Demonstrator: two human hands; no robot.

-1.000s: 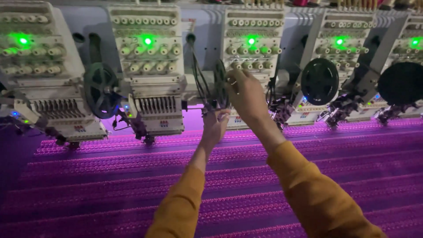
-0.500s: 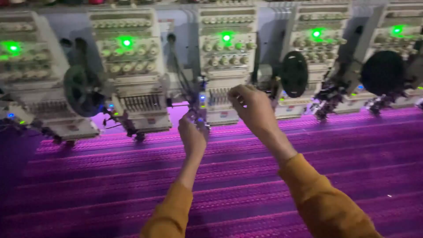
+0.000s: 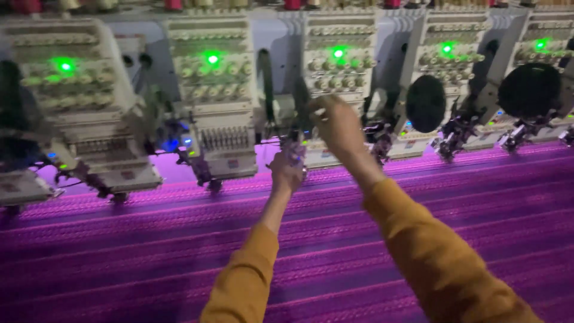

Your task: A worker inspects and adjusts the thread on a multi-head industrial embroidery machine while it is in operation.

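Both my arms, in mustard-yellow sleeves, reach out to a white embroidery machine head [image 3: 335,78] with a green light. My left hand [image 3: 288,169] is closed low at the needle area of that head, where a small metal part sits. My right hand [image 3: 336,125] is raised higher, fingers pinched together at the front of the head; whether they pinch a thread is too blurred to tell. Purple fabric [image 3: 179,239] with stitched rows stretches under both arms.
More embroidery heads stand in a row: two at left [image 3: 221,101] [image 3: 72,107] and two at right [image 3: 448,72] [image 3: 538,60], each with a green light. Black round discs [image 3: 426,103] [image 3: 529,90] hang beside the right heads. Thread cones line the top edge.
The view has shifted right, so the heads sit further left. My left hand has risen to the needle area. My right hand stays pinched at the head's front.
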